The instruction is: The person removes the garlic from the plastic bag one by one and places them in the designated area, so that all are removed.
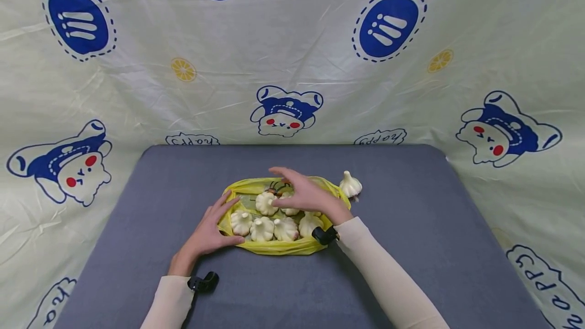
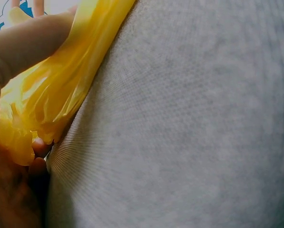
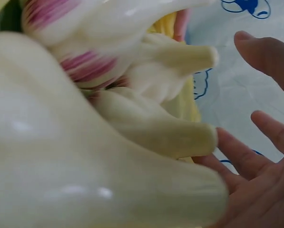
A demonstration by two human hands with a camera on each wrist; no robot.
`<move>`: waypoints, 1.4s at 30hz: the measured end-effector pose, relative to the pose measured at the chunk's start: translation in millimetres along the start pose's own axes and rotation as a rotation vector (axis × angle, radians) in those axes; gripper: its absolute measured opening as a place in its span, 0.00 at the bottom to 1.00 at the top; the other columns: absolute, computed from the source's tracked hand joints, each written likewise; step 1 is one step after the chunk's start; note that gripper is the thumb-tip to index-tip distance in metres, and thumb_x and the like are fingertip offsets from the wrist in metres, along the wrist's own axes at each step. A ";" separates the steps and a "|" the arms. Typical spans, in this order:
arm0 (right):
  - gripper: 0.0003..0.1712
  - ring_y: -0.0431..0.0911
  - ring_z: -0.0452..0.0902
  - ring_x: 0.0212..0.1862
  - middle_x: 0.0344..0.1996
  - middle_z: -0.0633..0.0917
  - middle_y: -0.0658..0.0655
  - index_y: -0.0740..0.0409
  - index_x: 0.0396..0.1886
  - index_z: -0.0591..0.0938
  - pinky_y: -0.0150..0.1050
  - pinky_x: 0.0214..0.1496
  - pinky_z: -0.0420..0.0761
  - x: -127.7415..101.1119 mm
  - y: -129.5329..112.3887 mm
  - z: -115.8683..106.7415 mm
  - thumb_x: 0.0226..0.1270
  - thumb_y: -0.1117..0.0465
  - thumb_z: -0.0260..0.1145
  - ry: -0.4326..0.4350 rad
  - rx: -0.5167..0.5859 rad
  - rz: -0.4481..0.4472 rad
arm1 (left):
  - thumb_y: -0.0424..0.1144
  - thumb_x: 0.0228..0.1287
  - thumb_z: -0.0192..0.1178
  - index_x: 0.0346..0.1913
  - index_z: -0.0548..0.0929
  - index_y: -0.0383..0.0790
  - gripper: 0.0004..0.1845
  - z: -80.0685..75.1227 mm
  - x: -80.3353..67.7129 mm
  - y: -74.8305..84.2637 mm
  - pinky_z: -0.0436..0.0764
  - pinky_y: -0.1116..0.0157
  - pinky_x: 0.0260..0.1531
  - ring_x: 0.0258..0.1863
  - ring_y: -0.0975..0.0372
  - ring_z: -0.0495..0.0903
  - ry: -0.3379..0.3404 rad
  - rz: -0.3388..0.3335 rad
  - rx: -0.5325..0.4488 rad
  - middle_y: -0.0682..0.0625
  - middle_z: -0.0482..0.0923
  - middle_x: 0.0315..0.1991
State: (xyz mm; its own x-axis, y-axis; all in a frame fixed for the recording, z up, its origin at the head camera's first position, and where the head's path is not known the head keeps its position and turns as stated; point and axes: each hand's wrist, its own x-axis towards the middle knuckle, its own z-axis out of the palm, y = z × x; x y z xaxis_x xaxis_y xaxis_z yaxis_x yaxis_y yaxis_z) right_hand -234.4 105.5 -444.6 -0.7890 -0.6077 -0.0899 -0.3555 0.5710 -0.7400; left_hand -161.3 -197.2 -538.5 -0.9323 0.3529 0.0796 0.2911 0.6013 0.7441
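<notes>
right wrist: garlic bulbs (image 3: pixel 84 156) too close, blurry, cropped by my frame's left edge | left wrist: yellow bag (image 2: pixel 51 85) cut off upper left

Seven garlic bulbs (image 1: pixel 262 228) in all: six on one yellow bag (image 1: pixel 274 248), one beside it.

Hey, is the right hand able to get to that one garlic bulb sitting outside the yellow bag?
Probably yes. The right hand hovers open over the yellow bag, and the loose garlic bulb lies on the grey table just to that hand's right, with nothing between them.
</notes>
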 end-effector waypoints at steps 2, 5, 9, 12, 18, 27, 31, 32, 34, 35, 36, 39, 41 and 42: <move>0.48 0.58 0.69 0.73 0.77 0.69 0.57 0.48 0.81 0.63 0.58 0.71 0.72 2.9 3.0 1.9 0.66 0.47 0.75 -0.023 0.000 -0.012 | 0.55 0.52 0.78 0.80 0.64 0.49 0.54 -0.1 0.0 0.2 0.67 0.33 0.64 0.71 0.45 0.61 0.001 0.000 -0.003 0.47 0.47 0.85; 0.46 0.58 0.71 0.71 0.76 0.70 0.59 0.49 0.80 0.65 0.57 0.71 0.73 6.9 5.8 4.3 0.67 0.49 0.75 -0.052 -0.013 -0.030 | 0.54 0.51 0.79 0.80 0.64 0.49 0.53 -0.2 -0.3 0.6 0.66 0.33 0.64 0.71 0.45 0.62 0.003 0.001 -0.012 0.46 0.47 0.85; 0.41 0.57 0.73 0.69 0.73 0.73 0.59 0.53 0.78 0.68 0.55 0.70 0.74 13.0 8.1 7.9 0.68 0.54 0.74 -0.082 -0.025 -0.049 | 0.54 0.51 0.79 0.80 0.64 0.49 0.54 -0.2 -1.0 0.9 0.66 0.33 0.64 0.71 0.44 0.62 0.006 0.005 -0.012 0.46 0.47 0.84; 0.38 0.53 0.75 0.68 0.69 0.77 0.57 0.54 0.75 0.71 0.51 0.70 0.76 17.9 10.3 11.3 0.68 0.54 0.74 -0.101 -0.045 -0.035 | 0.54 0.51 0.79 0.80 0.64 0.49 0.54 0.0 -0.9 0.6 0.67 0.33 0.64 0.71 0.45 0.62 0.004 0.007 -0.008 0.46 0.47 0.84; 0.36 0.53 0.77 0.67 0.67 0.79 0.57 0.56 0.73 0.74 0.49 0.68 0.77 26.0 9.9 16.3 0.67 0.57 0.74 -0.141 -0.042 -0.026 | 0.54 0.51 0.80 0.80 0.64 0.49 0.54 -0.6 -1.2 -0.9 0.67 0.34 0.64 0.70 0.46 0.62 0.014 0.006 -0.003 0.46 0.48 0.84; 0.29 0.51 0.80 0.63 0.63 0.83 0.57 0.57 0.67 0.79 0.48 0.66 0.79 32.6 11.7 20.7 0.67 0.61 0.73 -0.156 -0.062 -0.064 | 0.55 0.51 0.79 0.80 0.64 0.49 0.54 1.1 -0.9 -0.7 0.68 0.35 0.64 0.71 0.46 0.62 0.013 0.011 0.002 0.46 0.48 0.84; 0.21 0.47 0.80 0.53 0.54 0.85 0.54 0.55 0.60 0.83 0.43 0.59 0.81 33.9 11.9 22.4 0.67 0.63 0.72 -0.154 -0.089 -0.093 | 0.55 0.51 0.79 0.80 0.64 0.49 0.54 1.2 -0.2 0.2 0.67 0.34 0.64 0.72 0.45 0.61 0.013 0.011 -0.001 0.46 0.48 0.84; 0.20 0.46 0.79 0.50 0.51 0.85 0.53 0.55 0.59 0.84 0.41 0.56 0.81 34.8 12.6 23.3 0.68 0.64 0.72 -0.157 -0.098 -0.100 | 0.55 0.51 0.79 0.80 0.64 0.49 0.54 1.2 -0.1 0.5 0.67 0.34 0.64 0.72 0.45 0.61 0.013 0.011 -0.003 0.46 0.48 0.84; 0.19 0.46 0.78 0.46 0.47 0.85 0.52 0.55 0.58 0.84 0.39 0.52 0.80 36.1 13.2 24.8 0.67 0.64 0.73 -0.161 -0.111 -0.099 | 0.55 0.52 0.79 0.80 0.64 0.50 0.54 1.6 0.0 0.4 0.67 0.33 0.64 0.72 0.45 0.61 0.012 0.009 -0.007 0.46 0.48 0.84; 0.20 0.46 0.77 0.46 0.46 0.84 0.51 0.55 0.58 0.84 0.38 0.50 0.79 36.9 13.3 25.5 0.67 0.64 0.72 -0.166 -0.113 -0.094 | 0.55 0.52 0.79 0.80 0.64 0.50 0.54 1.8 0.1 0.2 0.67 0.33 0.64 0.72 0.45 0.61 0.013 0.009 -0.008 0.46 0.48 0.84; 0.20 0.47 0.76 0.44 0.45 0.84 0.51 0.55 0.58 0.84 0.37 0.48 0.77 37.4 13.2 25.9 0.67 0.63 0.73 -0.170 -0.115 -0.090 | 0.55 0.52 0.79 0.80 0.64 0.50 0.54 2.0 -0.1 -0.1 0.66 0.33 0.64 0.73 0.45 0.60 0.013 0.008 -0.010 0.46 0.48 0.84; 0.19 0.46 0.76 0.44 0.43 0.84 0.49 0.53 0.58 0.84 0.37 0.47 0.76 38.6 12.3 26.4 0.68 0.62 0.72 -0.176 -0.115 -0.072 | 0.55 0.52 0.79 0.80 0.64 0.50 0.54 2.4 0.0 -1.1 0.66 0.33 0.65 0.73 0.45 0.60 0.015 0.007 -0.011 0.46 0.48 0.84; 0.19 0.46 0.76 0.43 0.43 0.84 0.50 0.52 0.57 0.84 0.37 0.47 0.76 38.7 11.1 26.3 0.68 0.62 0.72 -0.177 -0.113 -0.065 | 0.55 0.51 0.79 0.80 0.64 0.50 0.54 2.3 0.0 -1.7 0.67 0.33 0.65 0.73 0.45 0.60 0.017 0.006 -0.011 0.47 0.48 0.84; 0.18 0.45 0.76 0.43 0.43 0.84 0.50 0.52 0.57 0.84 0.37 0.47 0.76 38.7 10.5 26.1 0.68 0.62 0.72 -0.176 -0.110 -0.063 | 0.55 0.51 0.79 0.80 0.64 0.50 0.54 2.3 0.0 -2.1 0.67 0.33 0.65 0.73 0.45 0.60 0.018 0.006 -0.010 0.47 0.48 0.84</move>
State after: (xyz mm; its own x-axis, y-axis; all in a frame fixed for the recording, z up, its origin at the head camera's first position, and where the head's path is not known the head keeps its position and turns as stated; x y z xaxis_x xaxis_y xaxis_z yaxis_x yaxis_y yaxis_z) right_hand -255.6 73.5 -473.3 -0.6673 -0.7257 -0.1674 -0.4618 0.5796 -0.6714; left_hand -161.4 -196.8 -541.5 -0.9342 0.3434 0.0963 0.2949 0.5918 0.7502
